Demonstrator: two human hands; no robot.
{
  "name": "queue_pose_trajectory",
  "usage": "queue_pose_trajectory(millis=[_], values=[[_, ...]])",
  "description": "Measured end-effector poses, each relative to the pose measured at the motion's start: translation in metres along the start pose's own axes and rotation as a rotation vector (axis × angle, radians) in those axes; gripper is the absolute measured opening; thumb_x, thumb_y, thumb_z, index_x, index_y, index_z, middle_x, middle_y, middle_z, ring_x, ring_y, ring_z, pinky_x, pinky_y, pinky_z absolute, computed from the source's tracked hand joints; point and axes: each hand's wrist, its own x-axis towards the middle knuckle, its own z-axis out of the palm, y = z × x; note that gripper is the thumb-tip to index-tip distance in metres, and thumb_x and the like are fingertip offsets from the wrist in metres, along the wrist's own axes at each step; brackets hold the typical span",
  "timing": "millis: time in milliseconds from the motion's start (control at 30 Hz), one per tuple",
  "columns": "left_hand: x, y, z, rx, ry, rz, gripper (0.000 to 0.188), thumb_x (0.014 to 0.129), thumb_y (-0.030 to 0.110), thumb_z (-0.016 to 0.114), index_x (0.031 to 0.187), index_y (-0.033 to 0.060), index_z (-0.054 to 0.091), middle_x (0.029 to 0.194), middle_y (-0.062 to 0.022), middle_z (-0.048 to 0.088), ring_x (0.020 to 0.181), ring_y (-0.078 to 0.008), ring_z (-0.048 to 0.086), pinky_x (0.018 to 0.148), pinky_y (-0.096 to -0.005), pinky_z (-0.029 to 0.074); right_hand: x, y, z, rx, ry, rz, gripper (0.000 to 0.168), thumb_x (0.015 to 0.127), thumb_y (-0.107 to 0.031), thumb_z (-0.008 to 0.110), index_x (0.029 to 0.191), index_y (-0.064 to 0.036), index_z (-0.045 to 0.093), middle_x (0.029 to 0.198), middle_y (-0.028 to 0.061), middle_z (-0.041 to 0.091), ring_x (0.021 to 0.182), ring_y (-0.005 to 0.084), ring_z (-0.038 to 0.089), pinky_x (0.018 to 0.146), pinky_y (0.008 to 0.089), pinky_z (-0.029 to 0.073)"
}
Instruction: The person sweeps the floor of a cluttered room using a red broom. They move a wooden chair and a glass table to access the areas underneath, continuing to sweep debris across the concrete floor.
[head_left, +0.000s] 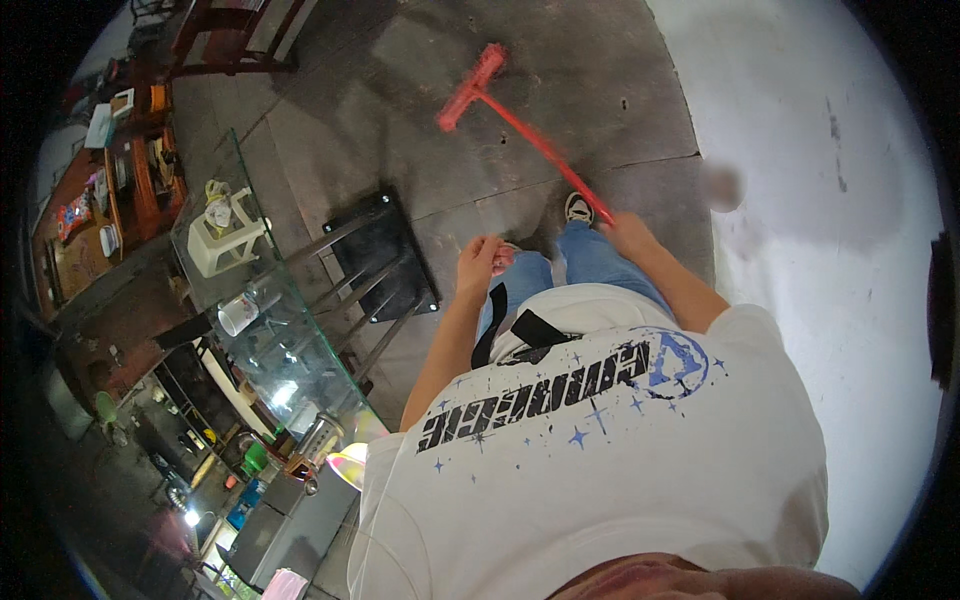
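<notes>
My right hand (630, 234) grips the end of the red handle (544, 146) of a broom. The broom's red head (471, 88), with fuzzy bristles, rests on the grey floor (592, 75) ahead of me. My left hand (478, 264) hangs in front of my left thigh with its fingers curled, apart from the broom. Whether anything is inside those fingers cannot be made out. Just beyond my right leg shows a black and white shoe (578, 208), close to the handle.
To my left stands a glass-topped table (300, 337) with metal legs on a black base (386, 255). A white cup (238, 313) sits on the glass. A pale plastic stool (225, 236) is beyond it. A white wall (795, 247) runs along my right. Wooden furniture (225, 45) stands far left.
</notes>
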Motion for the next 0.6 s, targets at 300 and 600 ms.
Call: queue_pose_trajectory(millis=[300, 600], values=[[0.012, -0.019, -0.013, 0.147, -0.052, -0.037, 0.024, 0.081, 0.029, 0.05, 0.087, 0.0055, 0.051, 0.074, -0.0048, 0.059, 0.061, -0.0106, 0.055, 0.053, -0.0219, 0.041, -0.086, 0.036, -0.048, 0.146, 0.12, 0.071, 0.034, 0.079, -0.032, 0.049, 0.075, 0.001, 0.056, 0.069, 0.02, 0.056, 0.066, 0.0345, 0.054, 0.06, 0.0402, 0.041], [0.072, -0.041, -0.07, 0.237, 0.009, -0.112, 0.026, 0.081, 0.029, 0.049, 0.088, 0.0043, 0.051, 0.072, -0.0059, 0.06, 0.058, -0.011, 0.055, 0.046, -0.0214, 0.04, -0.194, 0.018, -0.07, 1.133, 0.173, 0.78, 0.022, 0.083, -0.025, 0.047, 0.071, -0.006, 0.044, 0.048, 0.0039, 0.043, 0.034, 0.0132, 0.04, 0.028, 0.0273, 0.029]])
